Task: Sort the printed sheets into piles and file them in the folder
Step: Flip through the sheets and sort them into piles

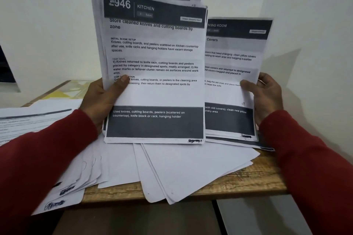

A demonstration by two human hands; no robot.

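Left hand [104,99] grips kitchen stack [154,66] (thumb on front); right hand [265,95] pinches living-room sheets [233,82].

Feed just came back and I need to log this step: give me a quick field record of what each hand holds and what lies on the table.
left hand: grips the kitchen stack, thumb across the front sheet
right hand: holds the living room sheets by their right edge
held sheets: upright, printed side to the camera, kitchen stack overlapping the living room sheets
table: wooden, loose white sheets fanned out, some past its front edge
left pile: printed sheets lying flat
folder: cannot tell
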